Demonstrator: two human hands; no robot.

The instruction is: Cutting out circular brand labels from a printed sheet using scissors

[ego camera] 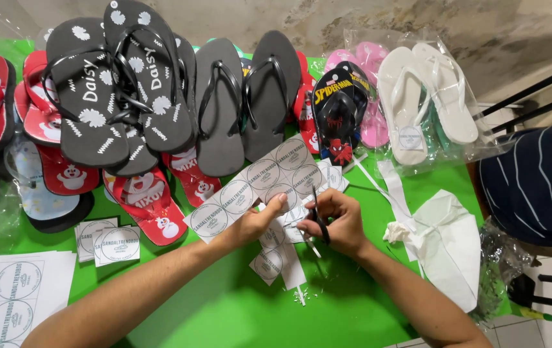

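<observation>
Scissors (316,219) clenched in right hand (337,222); left hand (256,222) fingers pinch label sheet (256,183) taut; best cut between circles.

A white sheet of round labels (256,183) lies pinched under the left fingers (275,205). Cut square labels (108,240) sit well left of them, an uncut sheet (5,293) farther left. A clear bag (427,96) holding white sandals stands beyond the right fingers (327,205).

Flip-flops (218,109) along green table (237,309)
</observation>
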